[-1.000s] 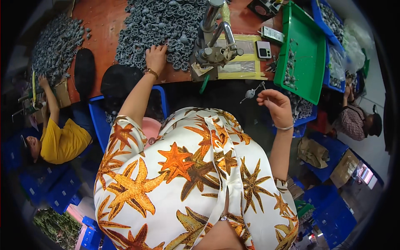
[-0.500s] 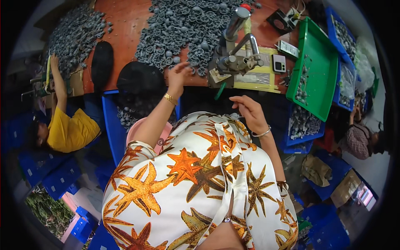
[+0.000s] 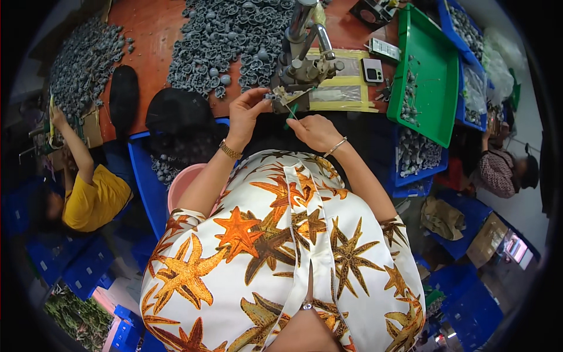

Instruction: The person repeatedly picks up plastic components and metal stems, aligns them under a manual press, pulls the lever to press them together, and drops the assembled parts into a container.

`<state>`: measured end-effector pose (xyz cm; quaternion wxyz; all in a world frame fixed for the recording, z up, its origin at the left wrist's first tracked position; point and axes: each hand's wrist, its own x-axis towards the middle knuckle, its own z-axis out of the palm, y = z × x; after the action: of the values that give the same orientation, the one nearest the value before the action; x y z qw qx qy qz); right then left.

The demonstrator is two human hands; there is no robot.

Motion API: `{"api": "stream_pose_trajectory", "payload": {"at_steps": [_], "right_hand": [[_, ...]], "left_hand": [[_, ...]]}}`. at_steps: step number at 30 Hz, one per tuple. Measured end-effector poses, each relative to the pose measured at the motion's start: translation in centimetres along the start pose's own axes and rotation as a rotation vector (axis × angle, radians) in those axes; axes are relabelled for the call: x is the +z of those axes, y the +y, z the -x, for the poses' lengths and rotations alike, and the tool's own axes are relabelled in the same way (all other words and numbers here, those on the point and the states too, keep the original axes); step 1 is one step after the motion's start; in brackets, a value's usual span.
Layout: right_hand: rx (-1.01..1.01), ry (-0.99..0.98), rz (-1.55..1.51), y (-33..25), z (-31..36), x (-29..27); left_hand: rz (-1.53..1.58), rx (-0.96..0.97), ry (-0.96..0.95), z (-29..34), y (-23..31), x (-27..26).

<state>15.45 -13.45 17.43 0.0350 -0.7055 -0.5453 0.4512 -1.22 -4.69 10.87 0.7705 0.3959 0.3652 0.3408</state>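
Note:
My left hand [image 3: 245, 117], with a gold watch at its wrist, is at the front edge of the bench press [image 3: 302, 61]. Its thumb and fingers are pinched on a small grey plastic part [image 3: 268, 97], mostly covered by the fingertips. Just right of it, my right hand [image 3: 318, 131] grips a thin pale rod [image 3: 291, 111] that slants up toward the press base. A green strip [image 3: 291, 117] hangs below the base beside the right fingertips. Behind my left hand a large heap of grey plastic parts [image 3: 220, 44] is spread over the red-brown table [image 3: 155, 44].
Right of the press lie a small phone-like device [image 3: 372, 71], keys [image 3: 384, 92] and a green tray [image 3: 434, 76] of stemmed parts. Blue bins [image 3: 417, 167] stand beside it. A black cushion [image 3: 179, 114] and pink tub [image 3: 183, 186] are at my left. Co-workers sit on both sides.
Both hands have come to the front of the press. The left now pinches a small grey part, and the right has closed on a thin rod. The whole view has shifted slightly.

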Motion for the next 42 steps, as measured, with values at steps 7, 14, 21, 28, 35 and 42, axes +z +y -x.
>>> {"api": "stream_pose_trajectory", "payload": {"at_steps": [7,14,21,28,35,42], "right_hand": [[0.024,-0.092,-0.001,0.0,-0.7,0.4],[-0.075,-0.143,-0.028,-0.4,-1.2,-0.6],[0.126,-0.219,-0.952,3.1,-2.6,1.1],[0.074,0.106,-1.461,7.0,-5.5,5.1],[-0.015,0.263,-0.826,8.8,-8.6,6.6],[-0.042,0.242,-1.211,6.9,-9.4,6.7]], "left_hand": [[-0.022,0.035,-0.029,0.1,1.1,0.5],[0.156,-0.268,-0.187,0.0,1.1,0.4],[-0.403,0.147,-0.371,0.3,0.0,1.1],[0.003,-0.09,0.107,-0.6,-3.4,-1.0],[-1.436,0.737,0.617,-1.7,-3.0,-1.5],[-0.934,0.382,-0.152,-3.1,-6.3,-0.3]]}}
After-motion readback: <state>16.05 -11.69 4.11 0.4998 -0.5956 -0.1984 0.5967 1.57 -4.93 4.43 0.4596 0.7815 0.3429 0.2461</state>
